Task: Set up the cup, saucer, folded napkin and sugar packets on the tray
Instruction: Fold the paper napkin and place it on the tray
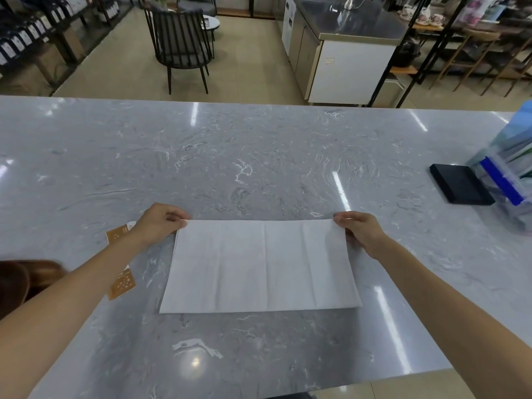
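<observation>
A white paper napkin (260, 266) lies flat on the grey marble counter (230, 156) as a wide rectangle with fold creases. My left hand (157, 226) pinches its far left corner. My right hand (361, 233) pinches its far right corner. Brown sugar packets (122, 286) with white dots lie to the left of the napkin, partly hidden under my left forearm. A wooden-brown rounded edge (26, 280) shows at the far left, cut off by the frame. No cup or saucer is in view.
A flat black box (460, 184) lies at the right, beside a clear holder of blue and green leaflets (509, 168). Beyond the counter's far edge stand a dark chair (181, 44) and a steel-topped cabinet (345, 53).
</observation>
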The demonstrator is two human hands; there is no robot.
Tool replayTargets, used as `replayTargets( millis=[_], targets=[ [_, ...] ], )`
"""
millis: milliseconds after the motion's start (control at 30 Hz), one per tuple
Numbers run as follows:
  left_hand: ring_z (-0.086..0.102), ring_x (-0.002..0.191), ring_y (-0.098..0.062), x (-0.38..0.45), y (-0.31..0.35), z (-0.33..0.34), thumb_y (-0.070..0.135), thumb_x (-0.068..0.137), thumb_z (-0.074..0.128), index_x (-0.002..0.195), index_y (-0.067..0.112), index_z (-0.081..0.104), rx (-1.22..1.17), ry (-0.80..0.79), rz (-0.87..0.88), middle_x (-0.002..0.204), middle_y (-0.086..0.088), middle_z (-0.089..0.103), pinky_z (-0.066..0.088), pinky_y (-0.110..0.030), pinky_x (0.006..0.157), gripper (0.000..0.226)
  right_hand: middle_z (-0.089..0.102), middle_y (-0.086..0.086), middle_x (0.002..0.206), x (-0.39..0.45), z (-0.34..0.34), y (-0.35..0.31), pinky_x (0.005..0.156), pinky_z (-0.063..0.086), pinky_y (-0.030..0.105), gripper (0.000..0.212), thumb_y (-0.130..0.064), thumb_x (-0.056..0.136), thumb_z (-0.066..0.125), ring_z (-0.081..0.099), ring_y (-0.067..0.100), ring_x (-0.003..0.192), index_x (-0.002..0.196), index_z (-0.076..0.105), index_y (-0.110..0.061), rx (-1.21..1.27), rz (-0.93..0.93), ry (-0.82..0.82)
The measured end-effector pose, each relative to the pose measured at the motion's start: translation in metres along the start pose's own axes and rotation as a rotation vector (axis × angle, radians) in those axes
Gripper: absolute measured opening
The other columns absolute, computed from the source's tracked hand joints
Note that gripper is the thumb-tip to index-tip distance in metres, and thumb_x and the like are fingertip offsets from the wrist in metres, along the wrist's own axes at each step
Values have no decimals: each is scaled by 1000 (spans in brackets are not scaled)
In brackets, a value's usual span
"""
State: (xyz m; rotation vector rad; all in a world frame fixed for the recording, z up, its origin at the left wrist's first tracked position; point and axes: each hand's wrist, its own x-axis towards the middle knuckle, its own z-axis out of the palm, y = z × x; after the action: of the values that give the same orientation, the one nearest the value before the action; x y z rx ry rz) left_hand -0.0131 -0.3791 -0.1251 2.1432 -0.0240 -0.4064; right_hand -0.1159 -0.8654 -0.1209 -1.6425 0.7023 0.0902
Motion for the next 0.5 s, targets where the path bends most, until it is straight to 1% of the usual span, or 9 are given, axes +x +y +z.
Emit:
replayTargets(
  millis=[67, 100, 167, 200, 233, 300, 367, 433, 500],
  targets=[
    [69, 100, -33, -5, 1, 5, -5, 86, 72, 105, 2, 76, 137, 62, 41, 104, -19, 75, 51, -32, 89, 20, 74, 9, 97, 0, 9, 1, 74, 53, 28, 29, -15, 85, 81, 68, 21, 81, 112, 76, -7, -191, -61, 69],
    [67, 104, -35, -9, 2, 7, -4, 85, 71, 108, 4, 74, 250, 83, 74, 107, -18, 74, 51, -34, 92, 24, 71, 8, 102, -2, 15, 2, 80, 50, 29, 32, -18, 86, 80, 66, 22, 89, 116, 74, -10, -370, -102, 112],
    [57, 115, -38, -19, 6, 15, 0, 84, 70, 119, 8, 69, 505, 110, 165, 119, -17, 66, 47, -43, 99, 37, 62, 12, 122, -13, 30, 5, 89, 50, 35, 42, -21, 87, 77, 62, 29, 108, 128, 67, -15, -714, -227, 194],
    [54, 119, -38, -28, 9, 24, 2, 83, 71, 124, 9, 67, 568, 132, 225, 123, -16, 63, 45, -45, 101, 41, 56, 14, 134, -23, 41, 8, 94, 50, 40, 47, -21, 87, 75, 57, 33, 120, 133, 63, -17, -825, -304, 227],
    [53, 122, -38, -37, 14, 35, 5, 84, 71, 124, 9, 67, 581, 150, 300, 126, -15, 62, 45, -46, 103, 40, 49, 16, 144, -35, 55, 12, 98, 49, 45, 50, -22, 89, 73, 51, 36, 129, 137, 60, -17, -895, -389, 247],
    [52, 129, -38, -60, 27, 69, 18, 91, 65, 122, 10, 68, 580, 146, 456, 131, -12, 64, 45, -47, 106, 32, 41, 18, 156, -63, 91, 22, 105, 47, 50, 49, -27, 95, 66, 45, 40, 138, 142, 56, -15, -966, -573, 217],
    [43, 143, -34, -80, 39, 108, 32, 99, 50, 131, 13, 65, 597, 106, 550, 144, -6, 59, 42, -47, 112, 40, 38, 19, 160, -91, 126, 36, 110, 44, 49, 49, -31, 101, 57, 42, 39, 143, 146, 52, -14, -998, -721, 139],
    [25, 153, -27, -92, 44, 141, 38, 104, 38, 146, 18, 52, 654, 54, 555, 159, 1, 43, 30, -47, 121, 48, 30, 14, 165, -112, 154, 51, 119, 35, 48, 52, -35, 105, 46, 30, 33, 152, 153, 44, -15, -1018, -760, 46],
    [8, 157, -20, -101, 36, 160, 40, 106, 28, 157, 25, 32, 735, 6, 478, 167, 8, 25, 15, -45, 126, 53, 18, 5, 170, -125, 166, 66, 125, 23, 47, 54, -38, 108, 34, 14, 25, 158, 160, 30, -21, -1040, -690, -20]
  ],
)
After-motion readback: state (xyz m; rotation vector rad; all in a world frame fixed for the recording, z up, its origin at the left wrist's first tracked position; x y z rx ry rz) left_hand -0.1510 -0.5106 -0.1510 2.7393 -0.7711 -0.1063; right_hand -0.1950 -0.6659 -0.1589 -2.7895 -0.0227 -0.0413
